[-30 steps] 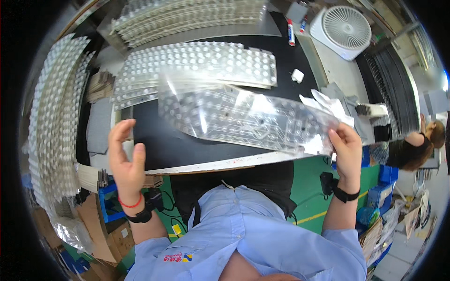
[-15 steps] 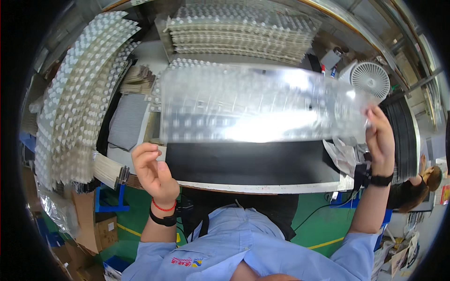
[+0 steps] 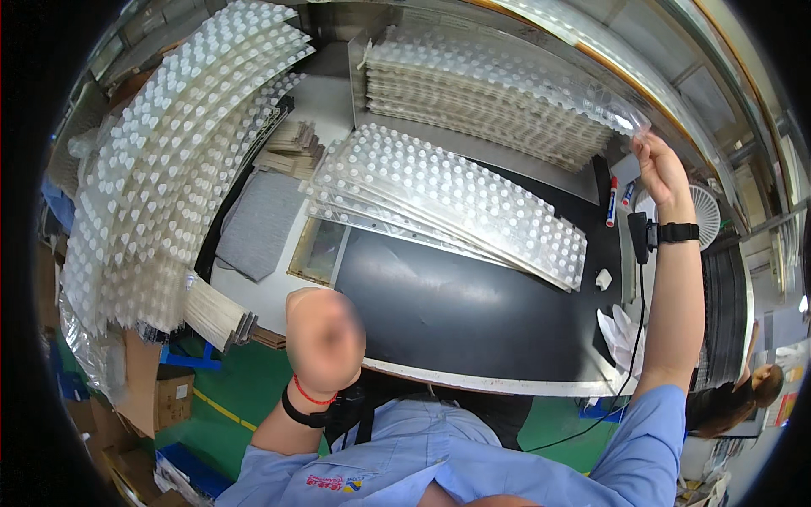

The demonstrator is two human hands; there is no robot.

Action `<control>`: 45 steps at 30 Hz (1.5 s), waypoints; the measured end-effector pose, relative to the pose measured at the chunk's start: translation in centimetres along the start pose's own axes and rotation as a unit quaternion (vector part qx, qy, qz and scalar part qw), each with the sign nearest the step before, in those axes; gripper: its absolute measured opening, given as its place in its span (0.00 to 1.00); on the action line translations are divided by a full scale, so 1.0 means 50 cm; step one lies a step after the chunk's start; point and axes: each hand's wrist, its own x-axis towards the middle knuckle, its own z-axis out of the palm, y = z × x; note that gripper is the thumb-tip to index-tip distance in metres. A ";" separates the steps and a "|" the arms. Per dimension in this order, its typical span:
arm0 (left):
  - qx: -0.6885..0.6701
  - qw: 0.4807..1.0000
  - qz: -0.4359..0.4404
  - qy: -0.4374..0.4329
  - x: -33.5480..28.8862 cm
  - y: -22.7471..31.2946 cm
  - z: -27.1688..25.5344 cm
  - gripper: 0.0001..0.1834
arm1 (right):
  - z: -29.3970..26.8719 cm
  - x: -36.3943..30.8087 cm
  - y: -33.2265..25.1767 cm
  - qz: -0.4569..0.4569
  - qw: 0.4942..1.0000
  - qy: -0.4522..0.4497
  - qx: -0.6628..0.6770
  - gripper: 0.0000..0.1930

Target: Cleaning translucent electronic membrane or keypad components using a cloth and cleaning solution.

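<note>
My right hand (image 3: 661,171) is raised at the far right, fingers closed on the corner of a clear plastic sheet (image 3: 621,116). That sheet lies along the top of a tall stack of clear sheets with white dots (image 3: 481,89) at the back. My left hand (image 3: 325,334) is by the bench's front edge; it is blurred, its fingers are hard to make out, and nothing shows in it. Between my hands and the back stack, a low, fanned pile of clear sheets with round white dots (image 3: 448,198) rests on the black work mat (image 3: 439,300).
Tall stacks of dotted sheets (image 3: 160,186) stand at the left, beside grey cloths (image 3: 260,224). Markers (image 3: 612,201), a white fan (image 3: 704,218) and crumpled white paper (image 3: 622,338) are at the right. A cable (image 3: 635,338) hangs from my right wrist. Another person (image 3: 731,406) is farther right.
My right hand has carried the clear sheet from above the mat up and back onto the rear stack. The fanned pile is uncovered. My left hand has moved a little right and nearer me.
</note>
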 end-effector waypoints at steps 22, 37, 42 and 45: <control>0.025 0.999 -0.019 -0.024 0.016 0.007 -0.001 0.12 | -0.035 0.211 0.015 -0.072 0.996 0.013 -0.043 0.12; 0.031 0.998 -0.032 -0.053 0.021 0.012 0.008 0.10 | 0.305 -0.014 0.200 -0.544 0.464 -0.053 -0.697 0.26; 0.030 0.996 -0.033 -0.076 0.022 0.011 0.005 0.09 | 0.335 0.052 0.231 -0.405 0.507 -0.028 -0.761 0.26; 0.029 0.998 -0.026 -0.050 0.025 0.012 0.009 0.11 | 0.347 0.049 0.237 -0.368 0.519 -0.003 -0.772 0.27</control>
